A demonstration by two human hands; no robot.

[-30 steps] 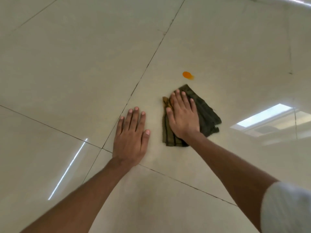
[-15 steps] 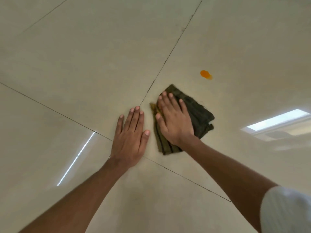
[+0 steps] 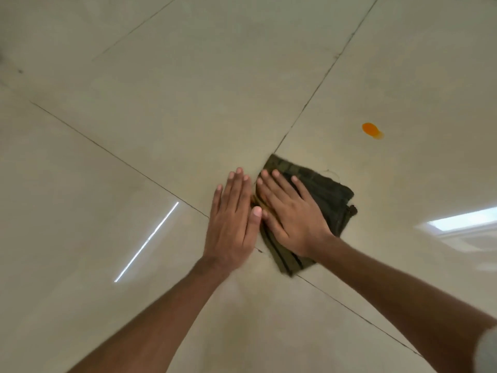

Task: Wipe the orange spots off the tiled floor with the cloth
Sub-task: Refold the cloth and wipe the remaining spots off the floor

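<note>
The right hand [image 3: 291, 211] is laid flat, palm down, on a dark olive cloth [image 3: 326, 195], with its fingers stretched out and slightly spread, pressing the cloth rather than gripping it. The cloth is folded and lies on the pale, glossy tiled floor [image 3: 161, 103], right where 2 grout lines cross. Its far corner sits on the grout line running away to the far right, and its near edge reaches the line running toward the near right. A yellowish strip of the cloth can be seen under the right hand's fingers.

The left hand [image 3: 232, 222] is placed flat on the bare tile just to the left of the cloth, fingers straight and held close together, holding nothing. Its thumb is seen touching or almost touching the right hand's thumb side; which of the 2 cannot be told.

1 orange spot [image 3: 371, 129] is seen on the tile to the far right of the cloth, well apart from it and uncovered. A paler smear is attached to its right edge.

A bright streak of reflected light [image 3: 146, 242] is seen on the tile at the left.
</note>
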